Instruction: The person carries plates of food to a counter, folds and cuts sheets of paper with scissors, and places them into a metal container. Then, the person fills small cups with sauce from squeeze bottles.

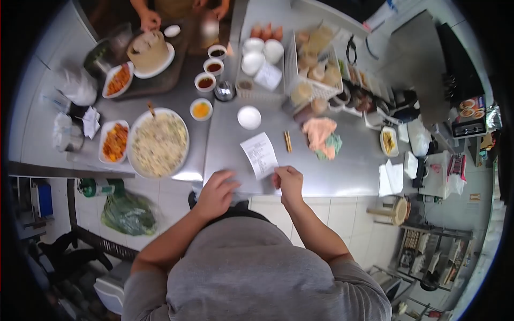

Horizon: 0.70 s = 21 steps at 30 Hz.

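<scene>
My right hand (289, 182) pinches the lower right corner of a printed paper receipt (259, 155), which is tilted above the steel counter. My left hand (217, 193) is held over the counter's front edge, slightly blurred, with fingers loosely bent and apart and nothing in it. Beyond the receipt sits a small white bowl (249, 117). Just right of the paper lie short wooden sticks (288, 142). Farther right is a crumpled pink and green cloth (322, 138).
At left stand a large bowl of pale shredded food (159, 143) and an orange-food dish (114, 142). Small sauce bowls (205, 82) line the middle. A basket (321, 80) holds packed items at the back. Another person's hand (151, 21) touches a round beige item (148, 52).
</scene>
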### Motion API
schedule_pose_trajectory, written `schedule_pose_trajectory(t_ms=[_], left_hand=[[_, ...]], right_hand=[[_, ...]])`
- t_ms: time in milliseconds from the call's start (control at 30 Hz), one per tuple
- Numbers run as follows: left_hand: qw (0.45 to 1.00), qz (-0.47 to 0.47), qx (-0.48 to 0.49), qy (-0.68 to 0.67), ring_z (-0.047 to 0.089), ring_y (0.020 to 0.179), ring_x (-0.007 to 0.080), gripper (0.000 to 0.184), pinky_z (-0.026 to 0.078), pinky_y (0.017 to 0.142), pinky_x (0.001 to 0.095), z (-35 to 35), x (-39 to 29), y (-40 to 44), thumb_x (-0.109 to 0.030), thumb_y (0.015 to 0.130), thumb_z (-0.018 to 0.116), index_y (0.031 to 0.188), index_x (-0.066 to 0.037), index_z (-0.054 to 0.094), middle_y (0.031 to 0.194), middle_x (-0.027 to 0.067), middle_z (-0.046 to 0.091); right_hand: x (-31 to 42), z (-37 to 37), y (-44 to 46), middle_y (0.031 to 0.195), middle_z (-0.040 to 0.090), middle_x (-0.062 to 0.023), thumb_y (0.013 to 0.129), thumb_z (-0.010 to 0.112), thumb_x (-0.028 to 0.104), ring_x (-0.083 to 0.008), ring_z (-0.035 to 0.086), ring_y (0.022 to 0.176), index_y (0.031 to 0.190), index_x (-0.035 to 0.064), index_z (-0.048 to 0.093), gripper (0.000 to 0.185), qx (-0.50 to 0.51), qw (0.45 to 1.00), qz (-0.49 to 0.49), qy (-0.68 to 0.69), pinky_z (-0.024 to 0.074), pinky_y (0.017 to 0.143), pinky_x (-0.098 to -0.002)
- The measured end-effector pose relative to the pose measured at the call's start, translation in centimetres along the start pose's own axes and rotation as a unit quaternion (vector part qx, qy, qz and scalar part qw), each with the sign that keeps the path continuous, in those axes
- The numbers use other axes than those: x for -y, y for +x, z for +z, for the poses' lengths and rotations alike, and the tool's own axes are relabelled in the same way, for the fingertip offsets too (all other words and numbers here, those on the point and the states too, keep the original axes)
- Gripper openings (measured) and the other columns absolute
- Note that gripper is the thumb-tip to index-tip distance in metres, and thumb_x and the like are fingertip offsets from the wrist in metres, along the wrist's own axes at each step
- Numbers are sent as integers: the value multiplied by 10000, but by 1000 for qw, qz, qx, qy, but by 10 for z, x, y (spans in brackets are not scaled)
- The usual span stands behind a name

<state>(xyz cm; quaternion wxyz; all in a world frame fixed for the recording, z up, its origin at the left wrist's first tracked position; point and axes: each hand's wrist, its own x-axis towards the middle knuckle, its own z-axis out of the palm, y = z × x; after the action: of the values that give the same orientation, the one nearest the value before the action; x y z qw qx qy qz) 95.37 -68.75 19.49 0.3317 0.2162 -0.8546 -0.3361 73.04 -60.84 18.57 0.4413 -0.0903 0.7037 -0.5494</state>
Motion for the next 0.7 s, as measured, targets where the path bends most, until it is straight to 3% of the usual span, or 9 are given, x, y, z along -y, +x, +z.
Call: schedule_pose_trajectory(t_ms=[33,67,133,233,333,367,467,600,700], left_hand=[[996,3,82,22,424,1225,347,370,368,1004,452,20,2,3,-83,783,650,1146,-101,586,1330,168,422],[989,2,129,68,375,1268,345,419,318,1032,480,37,5,7,-155,789,655,1196,-135,561,1368,165,386],[963,5,216,162,277,1353,343,528,220,1088,535,63,10,17,-299,800,667,1296,-202,512,1444,157,314],[934,-9,283,219,164,1409,300,623,111,1112,572,75,19,14,-419,797,635,1373,-311,425,1507,118,219],[933,-12,283,223,177,1407,284,625,122,1114,563,75,18,14,-424,788,644,1365,-303,436,1505,112,223],[932,-16,284,224,175,1407,283,610,122,1114,564,75,18,15,-425,795,637,1361,-312,439,1505,116,223],[917,-25,315,245,170,1408,281,606,122,1116,562,76,20,15,-424,798,633,1362,-330,431,1502,120,226],[924,-19,298,240,168,1408,281,565,119,1117,562,75,19,14,-421,800,632,1330,-318,466,1506,121,214],[932,-17,282,227,166,1408,280,558,116,1118,562,75,19,15,-420,801,631,1325,-314,470,1510,119,203]], right_hand=[[-13,-7,6,627,604,-73,818,613,92,-122,519,468,773,-1,604,104,-30,999,3,-13,412,438,-235],[-16,-8,8,618,608,-91,797,589,62,-115,536,489,779,-54,614,119,-53,998,5,-41,421,449,-237],[-33,-19,20,623,619,-116,795,608,72,-147,572,515,851,-64,627,149,-38,996,33,-78,452,482,-272],[-50,-35,29,693,636,-136,800,608,62,-213,614,587,913,-33,638,151,-74,962,-139,-221,486,561,-313],[-42,-34,29,815,650,-110,864,585,78,-194,619,650,938,-4,645,126,6,867,-414,-278,482,572,-298],[-39,-28,25,875,651,-124,843,593,72,-259,639,749,943,20,644,124,74,873,-371,-309,498,642,-325],[-38,-9,25,866,653,-129,811,604,72,-287,638,746,917,17,646,126,140,830,-372,-392,504,640,-344],[-42,-12,36,831,632,-141,819,554,133,-318,623,752,889,51,636,136,124,749,-433,-486,500,668,-403],[-32,-26,47,816,626,-143,811,541,136,-314,620,755,868,42,623,137,58,763,-398,-506,499,678,-413]])
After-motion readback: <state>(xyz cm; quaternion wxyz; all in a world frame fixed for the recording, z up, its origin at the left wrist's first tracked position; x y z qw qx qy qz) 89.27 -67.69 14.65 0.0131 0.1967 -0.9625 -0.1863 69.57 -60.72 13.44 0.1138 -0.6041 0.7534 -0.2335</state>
